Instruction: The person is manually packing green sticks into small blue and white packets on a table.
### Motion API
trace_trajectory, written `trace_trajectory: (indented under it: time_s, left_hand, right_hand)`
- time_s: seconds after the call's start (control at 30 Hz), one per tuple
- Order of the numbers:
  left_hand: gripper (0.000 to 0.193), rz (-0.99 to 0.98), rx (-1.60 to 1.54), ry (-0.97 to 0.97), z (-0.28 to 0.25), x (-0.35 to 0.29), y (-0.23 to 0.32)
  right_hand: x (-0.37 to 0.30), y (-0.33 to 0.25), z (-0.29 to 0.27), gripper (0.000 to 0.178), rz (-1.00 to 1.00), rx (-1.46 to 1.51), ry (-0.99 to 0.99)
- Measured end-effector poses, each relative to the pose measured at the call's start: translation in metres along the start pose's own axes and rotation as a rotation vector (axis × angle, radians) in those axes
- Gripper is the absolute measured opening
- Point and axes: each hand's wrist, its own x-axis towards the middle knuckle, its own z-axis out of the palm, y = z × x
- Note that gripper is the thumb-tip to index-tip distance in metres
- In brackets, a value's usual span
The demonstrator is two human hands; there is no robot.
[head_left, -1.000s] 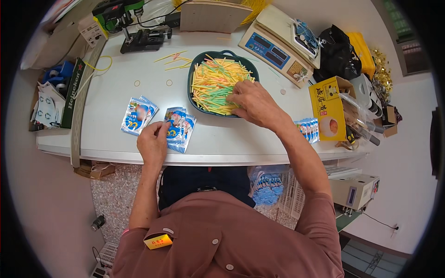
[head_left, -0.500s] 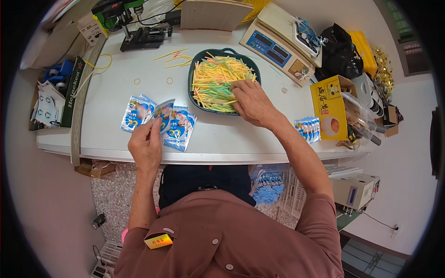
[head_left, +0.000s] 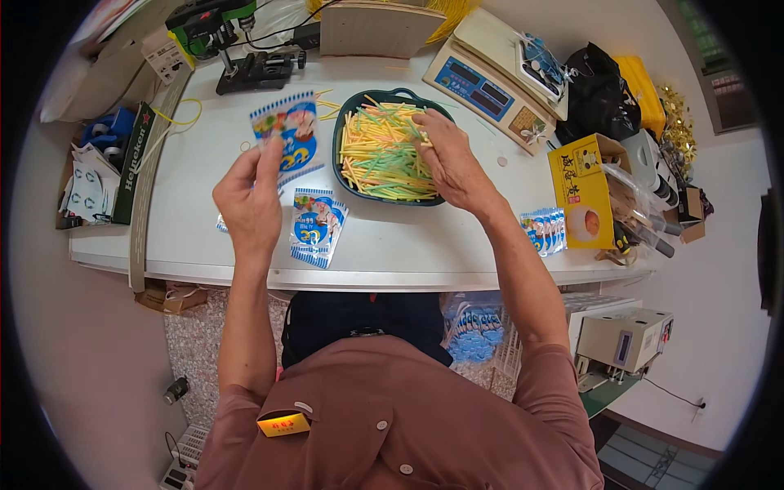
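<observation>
My left hand (head_left: 251,184) is raised over the left of the table, pinching a blue-and-white printed packet (head_left: 296,135) between thumb and fingers. A dark green basin (head_left: 337,167) with a handle holds a heap of thin pastel sticks (head_left: 380,155), yellow, green and pink. My right hand (head_left: 451,159) reaches over the basin's right side, its curled fingers closed on a few sticks at the heap. Fingertips are partly hidden there. Below the basin's left side lie more flat packets (head_left: 314,233), overlapping. A packet edge also peeks out behind my left hand.
A row of similar packets (head_left: 543,231) lies at the right, beside a yellow box (head_left: 584,192). A weighing scale (head_left: 478,86) stands at the back right, a small drill stand (head_left: 253,73) at the back left. Loose sticks lie behind the basin. A machine (head_left: 625,339) stands lower right.
My left hand has lifted the packet up and away from the others on the table. My right hand has shifted slightly right and farther back along the heap of sticks.
</observation>
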Motion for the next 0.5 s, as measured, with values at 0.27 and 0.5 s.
trace_trajectory:
  time_s: [0.27, 0.5]
  left_hand:
    - [0.028, -0.12, -0.252, 0.007, 0.047, 0.027, 0.006]
    - [0.026, -0.145, -0.482, -0.178, 0.066, 0.038, 0.018]
  right_hand:
    - [0.024, -0.018, -0.011, 0.032, 0.357, 0.329, 0.105]
    - [0.018, -0.036, -0.02, 0.03, 0.369, 1.022, -0.094]
